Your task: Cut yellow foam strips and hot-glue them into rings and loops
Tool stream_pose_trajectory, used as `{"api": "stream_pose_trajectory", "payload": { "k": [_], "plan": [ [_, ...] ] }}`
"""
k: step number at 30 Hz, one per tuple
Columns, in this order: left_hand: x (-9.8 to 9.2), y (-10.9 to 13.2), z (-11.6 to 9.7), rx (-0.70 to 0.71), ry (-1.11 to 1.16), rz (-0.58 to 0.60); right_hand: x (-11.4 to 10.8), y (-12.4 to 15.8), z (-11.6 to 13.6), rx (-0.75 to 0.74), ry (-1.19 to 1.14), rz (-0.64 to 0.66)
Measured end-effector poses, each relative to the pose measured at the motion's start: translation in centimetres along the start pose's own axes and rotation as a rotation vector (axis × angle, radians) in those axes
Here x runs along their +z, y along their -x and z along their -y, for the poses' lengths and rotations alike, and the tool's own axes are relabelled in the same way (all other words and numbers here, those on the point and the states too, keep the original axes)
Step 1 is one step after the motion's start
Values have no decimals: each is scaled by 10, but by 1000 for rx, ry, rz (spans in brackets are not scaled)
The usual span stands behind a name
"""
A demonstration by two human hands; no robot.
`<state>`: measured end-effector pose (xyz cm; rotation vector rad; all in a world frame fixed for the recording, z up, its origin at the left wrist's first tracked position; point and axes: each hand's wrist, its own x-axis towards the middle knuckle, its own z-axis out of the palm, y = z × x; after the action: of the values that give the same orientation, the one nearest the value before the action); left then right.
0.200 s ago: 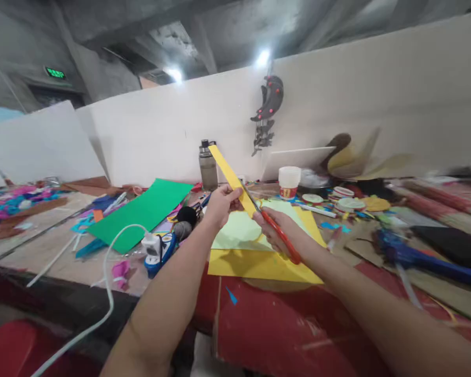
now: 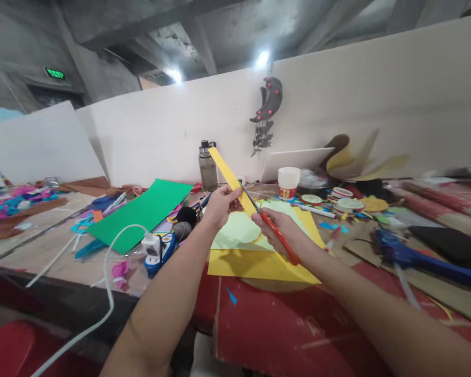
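Note:
Between the thumb and fingers of my left hand (image 2: 221, 205) is a narrow yellow paper strip (image 2: 224, 168), slanting up to the left. My right hand (image 2: 275, 226) is closed round a pair of scissors (image 2: 278, 235) with orange-red handles. The blades lie along the strip's right edge, close to my left fingertips; whether they are cutting it I cannot tell. Below both hands, a pale green sheet (image 2: 230, 233) lies on top of a larger yellow sheet (image 2: 235, 263) on the table.
A green sheet (image 2: 141, 214), a blue power strip (image 2: 157, 256) with a white cable and yarn balls (image 2: 182, 229) are at left. A bottle (image 2: 208, 167) and paper cup (image 2: 289, 183) stand behind. A blue glue gun (image 2: 416, 256) lies at right.
Almost nothing differs. The tip of the yellow strip sits slightly lower, and the view has shifted a little. Both hands keep their holds.

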<state>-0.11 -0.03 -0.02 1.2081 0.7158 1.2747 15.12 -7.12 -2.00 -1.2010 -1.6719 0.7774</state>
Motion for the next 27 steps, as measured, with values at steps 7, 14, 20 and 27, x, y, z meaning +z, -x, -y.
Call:
{"api": "stream_pose_trajectory", "payload": {
  "k": [7, 14, 20, 27],
  "plan": [
    [-2, -2, -3, -20, 40, -41, -3, 0, 4, 41, -14, 77],
    [-1, 0, 0, 5, 33, -91, 3, 4, 0, 113, -69, 175],
    [-2, -1, -1, -56, 36, -81, -1, 5, -2, 93, -271, 333],
    [-6, -4, -5, -82, 104, -110, -9, 1, -3, 116, -353, 426]
  ]
}}
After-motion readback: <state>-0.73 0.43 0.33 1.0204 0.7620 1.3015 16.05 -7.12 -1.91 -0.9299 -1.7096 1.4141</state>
